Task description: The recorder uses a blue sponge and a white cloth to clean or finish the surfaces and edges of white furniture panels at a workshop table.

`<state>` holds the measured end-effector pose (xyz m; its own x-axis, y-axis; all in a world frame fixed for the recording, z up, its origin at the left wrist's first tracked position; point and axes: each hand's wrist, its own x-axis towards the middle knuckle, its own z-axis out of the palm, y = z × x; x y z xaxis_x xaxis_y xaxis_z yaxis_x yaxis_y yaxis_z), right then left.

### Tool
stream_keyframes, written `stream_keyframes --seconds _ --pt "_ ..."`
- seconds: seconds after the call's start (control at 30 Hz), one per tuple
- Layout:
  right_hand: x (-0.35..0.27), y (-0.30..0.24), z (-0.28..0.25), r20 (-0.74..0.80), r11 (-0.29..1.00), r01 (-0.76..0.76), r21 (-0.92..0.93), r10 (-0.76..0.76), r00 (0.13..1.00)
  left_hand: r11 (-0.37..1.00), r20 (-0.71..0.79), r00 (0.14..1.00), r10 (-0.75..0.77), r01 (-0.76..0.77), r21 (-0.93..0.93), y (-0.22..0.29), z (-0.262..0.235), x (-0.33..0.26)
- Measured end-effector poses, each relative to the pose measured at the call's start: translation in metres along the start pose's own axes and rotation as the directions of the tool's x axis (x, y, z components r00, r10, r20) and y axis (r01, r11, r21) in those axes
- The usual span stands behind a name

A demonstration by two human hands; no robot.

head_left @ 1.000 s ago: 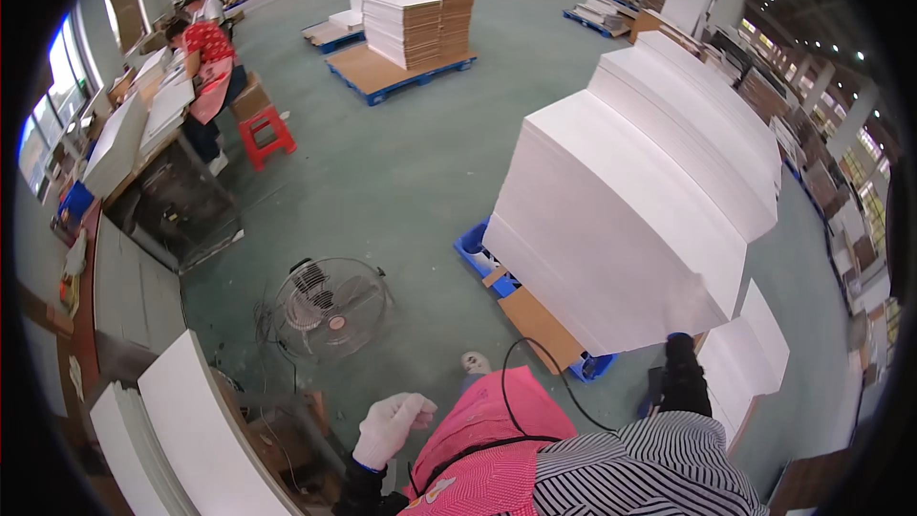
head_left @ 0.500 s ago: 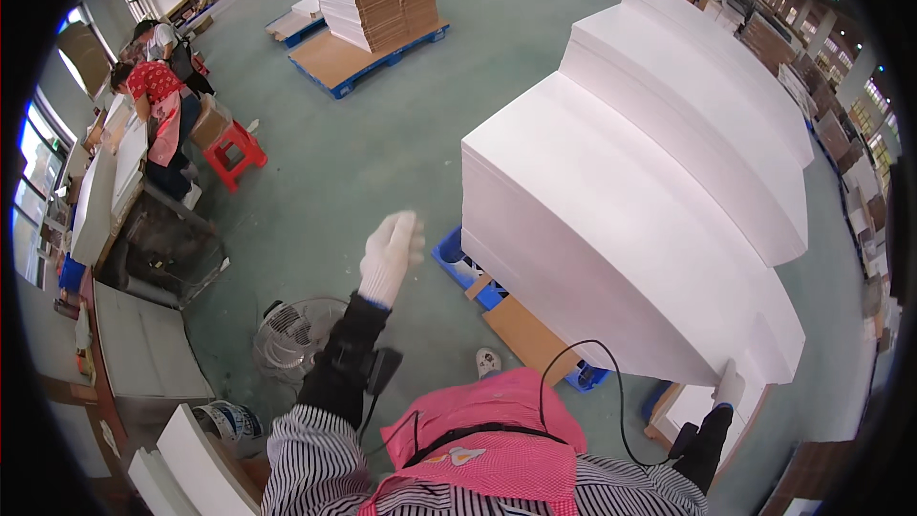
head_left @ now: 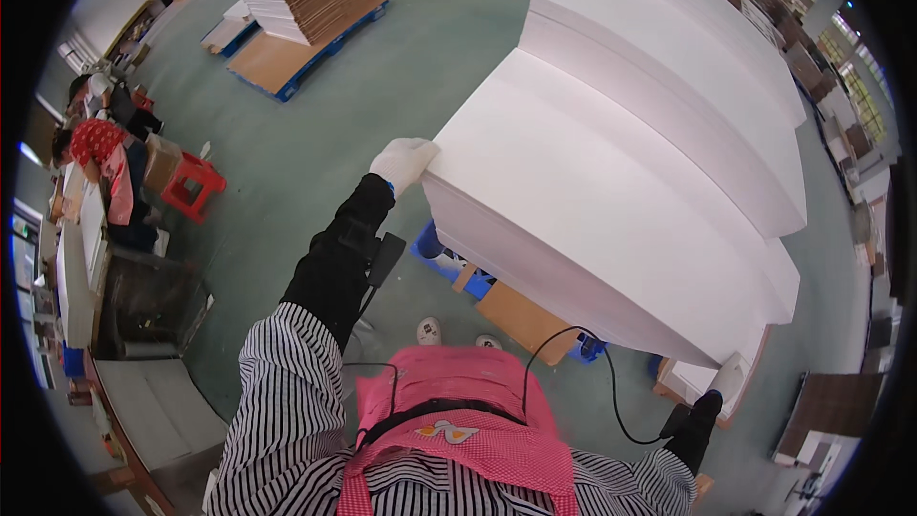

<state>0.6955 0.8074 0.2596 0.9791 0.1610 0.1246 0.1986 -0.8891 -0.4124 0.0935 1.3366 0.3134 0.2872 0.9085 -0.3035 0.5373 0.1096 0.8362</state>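
A large stack of white sheets (head_left: 592, 201) spreads out before me, its top flat and its near side sloping down. My left hand (head_left: 405, 162), in a white glove, is closed at the stack's left corner, with its fingertips partly hidden against the top sheet. At the near right corner, my right hand (head_left: 732, 378), also gloved, grips the sheet edge; its fingers show only in part. Both forearms wear black sleeves over striped cuffs, with a small black device strapped on the left forearm (head_left: 386, 260).
Under the stack lie a blue pallet (head_left: 441, 263) and brown cardboard (head_left: 523, 323). Higher white stacks (head_left: 659, 86) rise behind. A black cable (head_left: 613, 392) loops by my right side. Two people bend over a bench at left, near a red stool (head_left: 195, 186). Another loaded pallet (head_left: 287, 67) stands far off.
My left hand has moved from the air beside the stack onto its left corner. My right hand stays at the near right corner. The view has shifted, and the fan has left sight.
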Motion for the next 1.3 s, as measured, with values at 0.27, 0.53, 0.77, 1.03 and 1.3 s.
stream_keyframes --seconds 0.27,0.53,0.77,1.03,1.3 --pt "0.002 0.01 -0.008 0.018 0.998 -0.055 0.033 0.055 0.998 0.985 0.072 0.996 -0.053 0.04 0.168 0.005 -0.001 0.018" --pt "-0.023 0.024 -0.009 -0.085 0.992 -0.063 -0.109 0.054 0.995 0.998 0.175 0.983 -0.055 0.049 0.038 0.012 -0.005 0.02" --pt "-0.145 -0.006 -0.022 -0.095 0.993 -0.049 -0.104 0.039 0.995 0.981 0.107 0.994 -0.028 0.048 -0.191 -0.025 -0.05 0.043" --pt "-0.094 -0.015 -0.06 0.371 0.988 -0.143 0.061 0.111 0.922 0.988 0.244 0.965 -0.093 0.12 -0.099 -0.032 -0.077 0.001" --pt "-0.009 0.03 -0.042 0.647 0.752 -0.379 0.539 -0.082 0.758 0.949 0.548 0.777 -0.31 0.282 0.137 -0.014 -0.069 -0.076"
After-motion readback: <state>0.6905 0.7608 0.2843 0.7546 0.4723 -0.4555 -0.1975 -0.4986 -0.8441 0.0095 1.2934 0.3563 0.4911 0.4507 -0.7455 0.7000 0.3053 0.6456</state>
